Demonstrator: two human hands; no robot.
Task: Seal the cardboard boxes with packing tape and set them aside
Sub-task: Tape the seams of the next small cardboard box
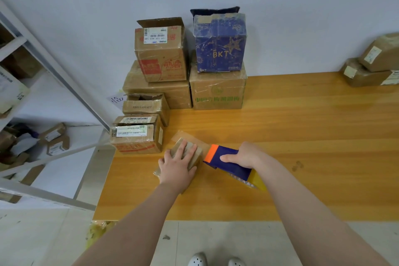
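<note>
Small box [196, 158] sits near the front edge of the tabletop [302, 136], w/ the left hand [178, 163] laid flat on top, fingers straight. That grip is open and just pressing down, prob. to pin the box so it won't slide while tape gets pulled across. At the box's 3 o'clock the right hand [248, 155] has its grip wrapped round the tape dispenser [232, 170], thumb on the near side and orange end touching or just beside the box's right edge. A clear tape strip [187, 136] runs over the box top and hangs loose past its 11 o'clock corner, so sealing looks underway, not done. Can't tell if the tape is cut. Set-aside pile seems to be at 11–12 o'clock against the wall [280, 6]: labelled brown box [160, 54] on a wider one, blue BKT box [219, 49] on a green-print box [218, 93], plus a low stack of smaller boxes [136, 138] at 10 o'clock, close to the left hand. Two taped parcels [371, 65] are at 2 o'clock, far right, well apart. Tabletop is orange-yellow wood grain, smooth, some dark scuffs at 3 o'clock. Metal shelf rack [43, 67] at 9 o'clock holds more cartons & paper; pale tiled floor [216, 242] and white shoes [197, 259] at 6 o'clock.
</note>
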